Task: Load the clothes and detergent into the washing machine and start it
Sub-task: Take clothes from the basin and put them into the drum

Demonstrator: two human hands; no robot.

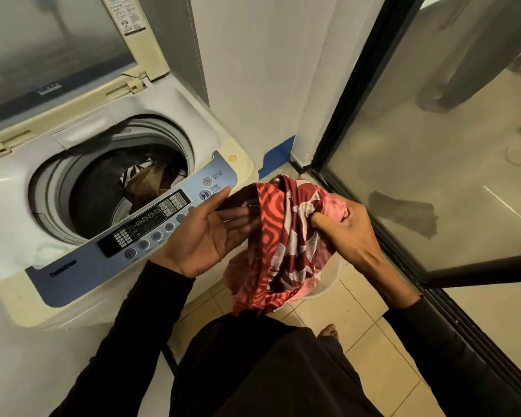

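red patterned cloth [286, 236] bunched in the right hand [348, 227] fingers; left hand [205, 233] flat, fingers straight beneath it

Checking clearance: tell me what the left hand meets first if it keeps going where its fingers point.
Probably the red patterned cloth: the left hand lies open, fingertips already at its fold. Depth is unclear.

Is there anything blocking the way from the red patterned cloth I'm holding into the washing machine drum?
Nothing visible does. The lid is raised, the drum mouth is open with only some clothes low inside. The red patterned cloth, gripped by the right hand, hangs right of the control panel.
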